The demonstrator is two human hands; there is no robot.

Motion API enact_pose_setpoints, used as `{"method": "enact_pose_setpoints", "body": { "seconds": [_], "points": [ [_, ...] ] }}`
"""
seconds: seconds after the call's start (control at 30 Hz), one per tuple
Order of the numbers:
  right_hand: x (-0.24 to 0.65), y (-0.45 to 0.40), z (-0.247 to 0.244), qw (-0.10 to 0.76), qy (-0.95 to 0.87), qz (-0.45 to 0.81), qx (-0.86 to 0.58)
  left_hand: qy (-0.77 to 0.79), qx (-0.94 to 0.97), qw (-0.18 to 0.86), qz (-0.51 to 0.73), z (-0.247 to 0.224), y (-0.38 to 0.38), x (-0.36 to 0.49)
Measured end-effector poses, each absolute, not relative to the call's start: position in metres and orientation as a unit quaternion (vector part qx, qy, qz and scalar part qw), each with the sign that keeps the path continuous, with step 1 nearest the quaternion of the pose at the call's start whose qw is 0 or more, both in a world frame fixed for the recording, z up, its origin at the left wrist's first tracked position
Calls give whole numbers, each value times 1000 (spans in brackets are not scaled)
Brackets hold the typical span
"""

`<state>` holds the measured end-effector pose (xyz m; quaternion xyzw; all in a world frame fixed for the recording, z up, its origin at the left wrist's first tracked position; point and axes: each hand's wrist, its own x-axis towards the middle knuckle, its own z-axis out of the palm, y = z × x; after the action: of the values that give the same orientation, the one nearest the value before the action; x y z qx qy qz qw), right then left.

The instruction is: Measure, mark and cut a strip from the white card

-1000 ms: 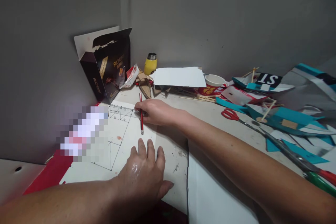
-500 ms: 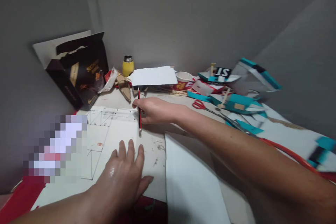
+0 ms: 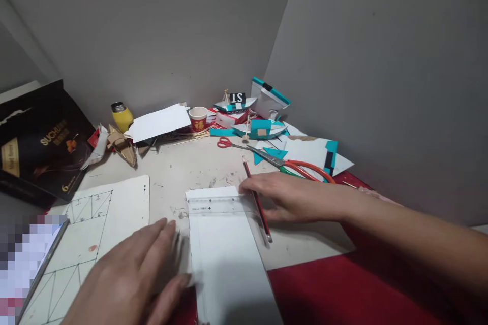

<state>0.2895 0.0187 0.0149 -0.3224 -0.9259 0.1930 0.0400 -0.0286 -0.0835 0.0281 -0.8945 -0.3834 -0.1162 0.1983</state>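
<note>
My right hand (image 3: 284, 195) holds a red-and-black striped pencil (image 3: 258, 200) between thumb and fingers, its sharpened end pointing away. The same hand is at the right end of a clear ruler (image 3: 217, 204), which lies across the far part of a long white board (image 3: 229, 259); whether the fingers grip the ruler is partly hidden. My left hand (image 3: 133, 264) is open, thumb apart from the fingers, between the board and a drawn sheet (image 3: 129, 208). Its thumb tip is close to the board's left edge. Pencil-drawn triangles and lines mark the sheet.
Red-handled scissors (image 3: 224, 143) and larger orange-handled shears (image 3: 274, 157) lie beyond my right hand. Small model boats (image 3: 261, 129), a paper cup (image 3: 198, 118), a yellow bottle (image 3: 122, 117) and a white card (image 3: 160, 123) line the back. A dark box (image 3: 41, 142) leans at left.
My right hand, with the pencil, has moved from the drawn sheet to the white board at right, and the clear ruler now lies across that board. My left hand has left the sheet. The view has turned right.
</note>
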Motion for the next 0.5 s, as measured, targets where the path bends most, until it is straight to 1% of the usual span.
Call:
{"method": "enact_pose_setpoints", "body": {
  "seconds": [0.07, 0.1, 0.17, 0.33, 0.5],
  "points": [
    [293, 16, 9, 33, -923, 199, -328, -337, -912, 205, -112, 23, -83, -10],
    [294, 15, 7, 29, -922, 200, -329, -319, -923, 197, -85, 19, -82, 0],
    [294, 16, 4, 24, -924, 198, -326, -285, -936, 196, -69, 9, -78, 18],
    [293, 18, 0, 21, -929, 188, -317, -294, -939, 178, -23, -15, -66, 48],
    [295, 15, -2, 1, -936, 166, -310, -301, -940, 159, -9, -30, -67, 52]
  ]
}}
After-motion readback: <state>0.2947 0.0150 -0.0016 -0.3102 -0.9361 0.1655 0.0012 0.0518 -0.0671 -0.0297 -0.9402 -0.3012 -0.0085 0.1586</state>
